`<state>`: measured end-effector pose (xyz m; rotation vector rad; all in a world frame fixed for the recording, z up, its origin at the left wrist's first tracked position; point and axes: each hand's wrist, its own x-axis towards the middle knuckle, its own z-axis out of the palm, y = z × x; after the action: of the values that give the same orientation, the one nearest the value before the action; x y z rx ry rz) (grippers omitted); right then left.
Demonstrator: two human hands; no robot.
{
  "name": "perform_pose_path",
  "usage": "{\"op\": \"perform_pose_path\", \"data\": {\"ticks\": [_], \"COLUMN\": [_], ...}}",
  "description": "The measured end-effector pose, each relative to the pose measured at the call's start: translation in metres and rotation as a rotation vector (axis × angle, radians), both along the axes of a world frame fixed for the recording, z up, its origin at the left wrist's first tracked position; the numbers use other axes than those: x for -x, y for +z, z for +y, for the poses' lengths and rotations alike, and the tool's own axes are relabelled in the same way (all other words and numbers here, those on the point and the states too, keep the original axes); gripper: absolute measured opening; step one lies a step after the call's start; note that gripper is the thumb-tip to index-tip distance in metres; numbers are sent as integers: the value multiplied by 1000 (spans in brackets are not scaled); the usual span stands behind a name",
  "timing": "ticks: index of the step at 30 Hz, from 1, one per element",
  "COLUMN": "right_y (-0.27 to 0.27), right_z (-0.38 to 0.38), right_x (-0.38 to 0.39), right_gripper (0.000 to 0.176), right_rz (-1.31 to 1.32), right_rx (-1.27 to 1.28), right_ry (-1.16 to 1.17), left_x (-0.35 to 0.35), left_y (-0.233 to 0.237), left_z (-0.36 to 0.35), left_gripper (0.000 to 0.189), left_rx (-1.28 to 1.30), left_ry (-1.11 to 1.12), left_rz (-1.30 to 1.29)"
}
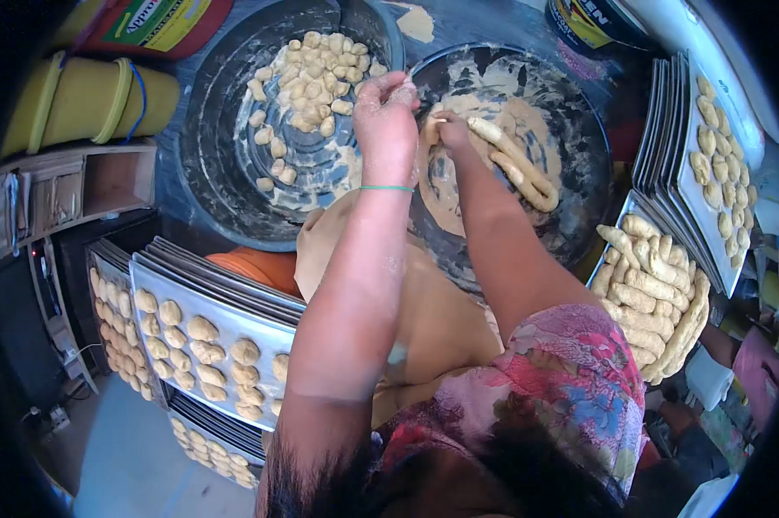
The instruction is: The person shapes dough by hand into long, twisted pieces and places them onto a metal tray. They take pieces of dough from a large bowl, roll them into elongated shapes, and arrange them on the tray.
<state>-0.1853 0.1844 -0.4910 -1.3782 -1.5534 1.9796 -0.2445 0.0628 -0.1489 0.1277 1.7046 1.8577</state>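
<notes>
My left hand (386,108), with a green band at the wrist, is raised over the gap between two dark basins. Its fingers are curled together, and whatever may be in them is hidden. Close by, my right hand (450,131) is closed on one end of a dough rope (524,169). That rope bends back on itself in the floury right basin (592,142). Many small dough pieces (316,78) are gathered in the left basin (206,164), several apart from the main pile.
Stacked trays (234,332) with dough balls stand at the lower left; another stack (687,164) is at the right. Thick dough strips (653,298) are piled beside the right basin. A yellow container (79,102) and a red bucket (161,26) stand at the upper left.
</notes>
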Motion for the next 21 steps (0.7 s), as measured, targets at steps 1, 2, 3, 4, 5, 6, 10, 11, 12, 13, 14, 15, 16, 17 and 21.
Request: {"op": "perform_pose_path", "data": {"ticks": [1,2,3,4,5,6,10,11,12,13,14,15,16,17,21], "right_y": [16,33,67,105,145,183,297,297,323,313,318,312,317,325,330], "right_z": [-5,-7,-9,-12,-18,-23,-63,-68,-83,-77,-65,-46,-25,-22,-88], "right_x": [-8,-16,-23,-30,-38,-45,-65,-65,-68,-61,-64,-60,-68,-79,-88], "right_gripper": [37,32,27,22,19,16,23,28,35,46,57,64,61,59,56], "right_rz": [225,446,668,891,1011,1131,862,579,523,481,435,446,361,347,351], "right_rx": [221,316,409,501,547,588,254,32,-271,-477,-662,-588,-508,-520,-808], "right_ry": [-136,-139,-141,-140,-68,9,4,78,93,83,6,-174,-293,-365,-72], "left_x": [-1,-2,-4,-4,-2,-5,-36,-39,-45,-52,-64,-74,-83,-96,-97], "left_y": [-1,-2,-5,-15,-29,-31,8,6,5,3,20,20,21,23,1], "left_z": [-1,-2,-3,-1,3,6,11,13,13,12,9,5,5,3,-9], "left_gripper": [23,25,26,25,25,24,39,43,48,51,51,50,50,48,48], "left_rx": [22,45,67,74,82,85,77,-6,-85,-223,-202,-191,-183,-144,-294], "left_ry": [8,15,19,54,86,118,-4,-41,-85,-168,-297,-439,-582,-641,-456], "left_rz": [29,58,88,166,244,321,67,-60,-191,-308,-339,-331,-311,-333,-297]}}
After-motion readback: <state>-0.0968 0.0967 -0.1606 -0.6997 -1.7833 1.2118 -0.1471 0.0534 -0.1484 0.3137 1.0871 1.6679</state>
